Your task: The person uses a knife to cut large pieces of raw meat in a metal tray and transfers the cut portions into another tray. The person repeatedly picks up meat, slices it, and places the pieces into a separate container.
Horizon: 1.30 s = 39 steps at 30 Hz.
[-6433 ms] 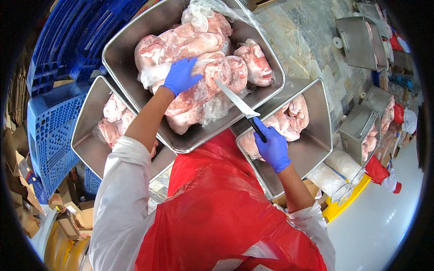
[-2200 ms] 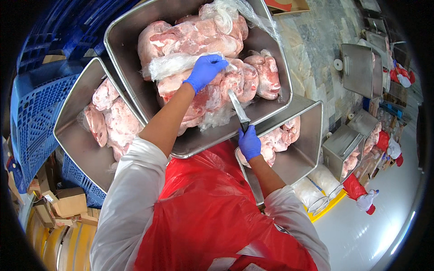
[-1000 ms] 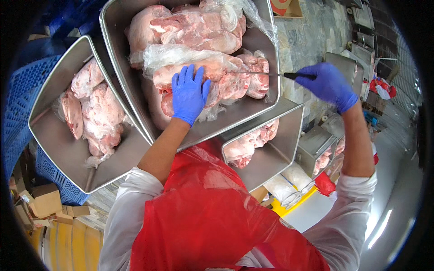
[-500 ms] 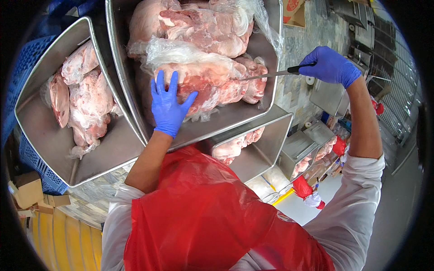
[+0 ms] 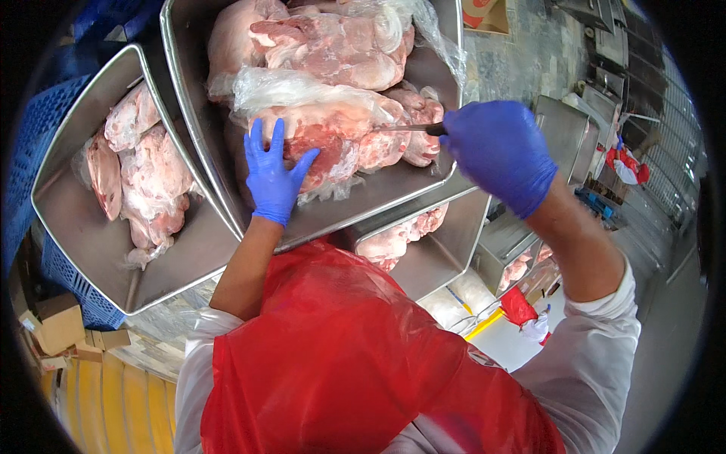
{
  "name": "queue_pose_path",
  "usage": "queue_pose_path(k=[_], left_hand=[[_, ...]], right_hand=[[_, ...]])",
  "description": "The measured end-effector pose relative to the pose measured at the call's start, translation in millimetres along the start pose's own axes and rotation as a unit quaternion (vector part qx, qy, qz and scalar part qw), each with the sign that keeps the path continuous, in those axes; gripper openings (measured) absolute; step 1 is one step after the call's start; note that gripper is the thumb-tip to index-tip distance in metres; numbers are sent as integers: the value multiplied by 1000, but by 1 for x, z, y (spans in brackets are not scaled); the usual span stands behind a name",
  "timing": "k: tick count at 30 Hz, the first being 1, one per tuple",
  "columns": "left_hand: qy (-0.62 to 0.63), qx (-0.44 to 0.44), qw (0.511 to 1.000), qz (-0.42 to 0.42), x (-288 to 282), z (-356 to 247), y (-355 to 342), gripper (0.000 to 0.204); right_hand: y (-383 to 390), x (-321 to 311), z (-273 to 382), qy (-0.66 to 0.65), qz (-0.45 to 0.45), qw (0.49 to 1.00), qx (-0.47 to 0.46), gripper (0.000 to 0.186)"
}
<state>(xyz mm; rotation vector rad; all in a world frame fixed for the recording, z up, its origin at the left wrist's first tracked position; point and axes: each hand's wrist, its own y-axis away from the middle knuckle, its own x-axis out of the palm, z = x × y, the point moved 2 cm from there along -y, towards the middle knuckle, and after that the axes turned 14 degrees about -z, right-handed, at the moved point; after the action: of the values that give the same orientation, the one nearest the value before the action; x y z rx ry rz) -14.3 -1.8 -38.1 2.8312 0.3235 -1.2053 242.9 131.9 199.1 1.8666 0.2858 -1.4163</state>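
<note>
A knife with a black handle is gripped in my right hand, gloved in blue. Its blade points left and meets the right part of a large raw meat piece; whether the tip is inside cannot be told. My left hand, in a blue glove too, rests on the left part of that piece with its fingers spread. Clear plastic wrap lies bunched along the meat's far side. More raw meat sits behind it in the large metal bin.
Another metal bin with meat stands at left, beside blue plastic crates. A smaller metal bin with meat is at near right. Cardboard boxes lie at lower left. Co-workers in red and white appear at right.
My right hand has come left and closer to the meat with the knife, and less of the blade shows. My left hand stays spread on the meat. The view has shifted slightly.
</note>
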Motion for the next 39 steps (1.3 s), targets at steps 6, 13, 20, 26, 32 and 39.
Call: queue_pose_path(k=[6,13,20,26,32,39], left_hand=[[-8,3,1000,-9,2,1,4,85],[-25,9,1000,-8,1,1,7,86],[-16,29,998,-44,4,0,6,83],[-28,44,997,-51,3,-4,6,82],[-42,50,997,-38,4,2,10,86],[-55,21,998,-39,-1,5,10,90]], right_hand=[[68,14,46,-11,8,990,141,24],[120,51,119,4,-19,974,226,56],[159,125,201,-79,-65,929,355,78],[163,145,243,-163,-80,882,435,79],[176,90,198,-169,-163,890,391,46],[166,-4,112,-113,-104,941,300,34]])
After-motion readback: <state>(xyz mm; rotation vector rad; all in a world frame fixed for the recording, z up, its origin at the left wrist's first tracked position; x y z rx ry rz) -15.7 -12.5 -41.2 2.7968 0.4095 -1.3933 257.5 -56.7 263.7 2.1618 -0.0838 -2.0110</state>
